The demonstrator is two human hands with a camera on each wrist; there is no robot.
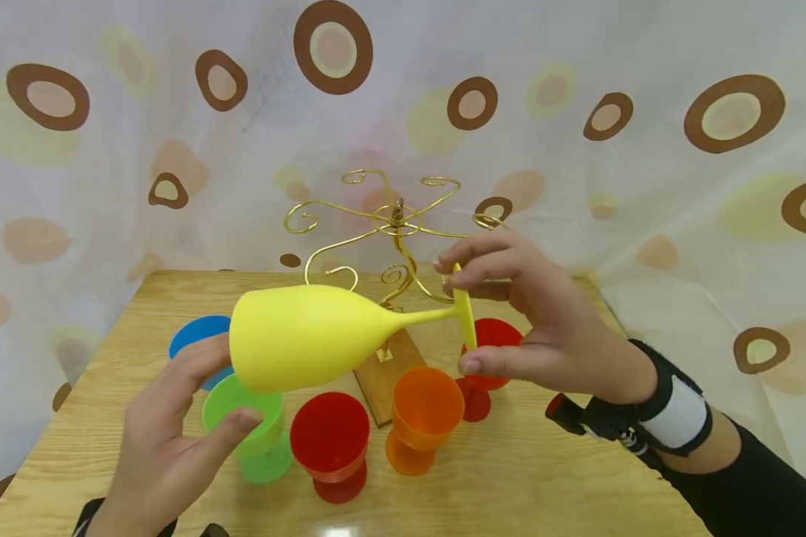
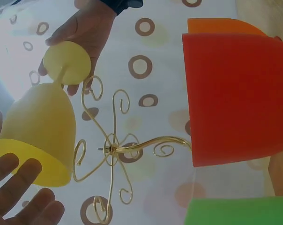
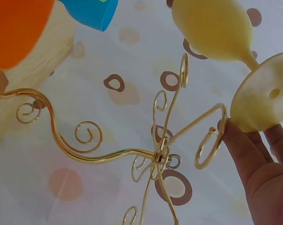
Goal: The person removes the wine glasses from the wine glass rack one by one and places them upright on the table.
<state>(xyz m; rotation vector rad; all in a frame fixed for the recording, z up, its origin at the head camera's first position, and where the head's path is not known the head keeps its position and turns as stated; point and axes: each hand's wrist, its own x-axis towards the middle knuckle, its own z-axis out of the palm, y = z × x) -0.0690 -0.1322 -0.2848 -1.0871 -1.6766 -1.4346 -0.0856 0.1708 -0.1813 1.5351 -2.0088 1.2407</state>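
A yellow plastic goblet [image 1: 309, 335] lies sideways in the air, its bowl to the left and its foot to the right. My right hand [image 1: 544, 321] grips the disc-shaped foot by its edge, thumb below and fingers above. At the bowl end is my left hand [image 1: 168, 425]; its fingers reach to the rim, partly hidden behind the bowl, while the thumb stands apart below. In the left wrist view the left fingers [image 2: 26, 176] spread before the goblet's mouth. Behind the goblet rises a gold wire stand [image 1: 398, 216] with curled arms.
On the wooden table [image 1: 544, 477] stand a green cup [image 1: 262, 440], a red cup [image 1: 329, 440], an orange cup [image 1: 426, 403], another red cup [image 1: 493, 335] and a blue cup [image 1: 198, 332]. The stand's wooden base [image 1: 383, 380] lies among them. A patterned curtain [image 1: 578, 60] hangs behind.
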